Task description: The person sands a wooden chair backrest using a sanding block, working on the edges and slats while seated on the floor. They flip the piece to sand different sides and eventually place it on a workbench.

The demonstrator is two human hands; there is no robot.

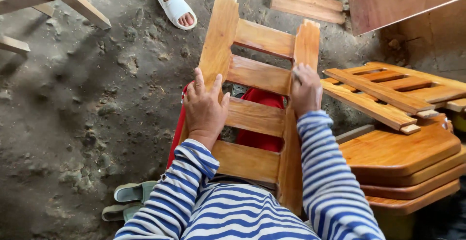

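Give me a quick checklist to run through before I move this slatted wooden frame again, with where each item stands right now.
1. Left hand flat on the left rail of the slatted frame: ok.
2. Right hand on the right rail: ok; whether it holds anything is cannot tell.
3. Frame steadied: it leans over a red stool toward the lap; how firmly, cannot tell.
4. Ground ahead: another person's sandalled foot stands near the frame's far end: not ok.
5. Right side: a second slatted piece on stacked wooden panels lies close by: not ok.
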